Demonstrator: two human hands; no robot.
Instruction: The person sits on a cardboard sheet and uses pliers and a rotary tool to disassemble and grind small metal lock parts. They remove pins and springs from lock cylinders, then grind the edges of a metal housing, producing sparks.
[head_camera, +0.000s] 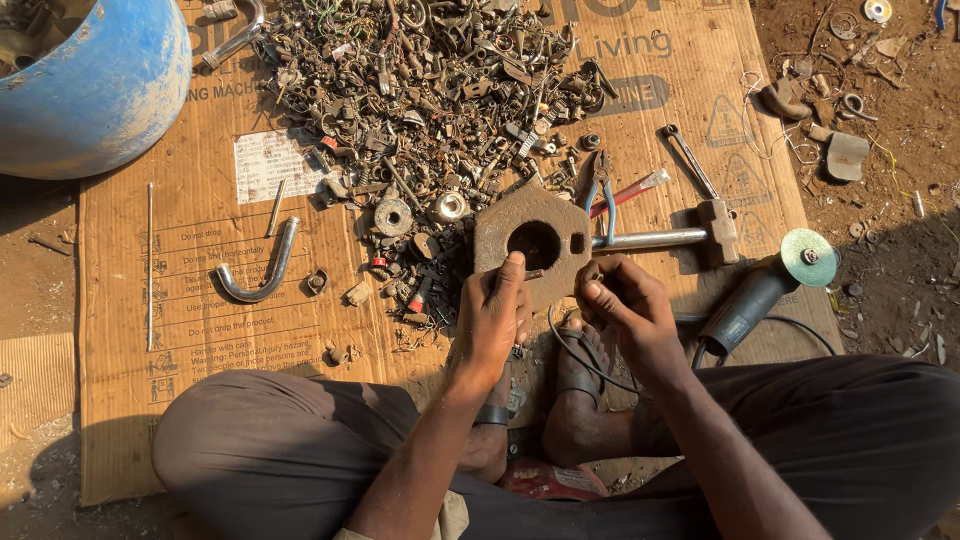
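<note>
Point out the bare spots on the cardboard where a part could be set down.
Free: the cardboard left of the bent pipe, up to the thin rod, and the strip below the pipe toward the knee. Crowded: the scrap pile at top centre, and the hammer, pliers and grinder on the right.

One hammer (690, 235), one grinder (765, 290), one wrench (690, 160), one pair of pliers (600, 185), one blue drum (95, 85) and one bent pipe (265, 270) are seen. Two hands are counted. One big pile of scrap (430, 90) is seen, too many bits to count.
</note>
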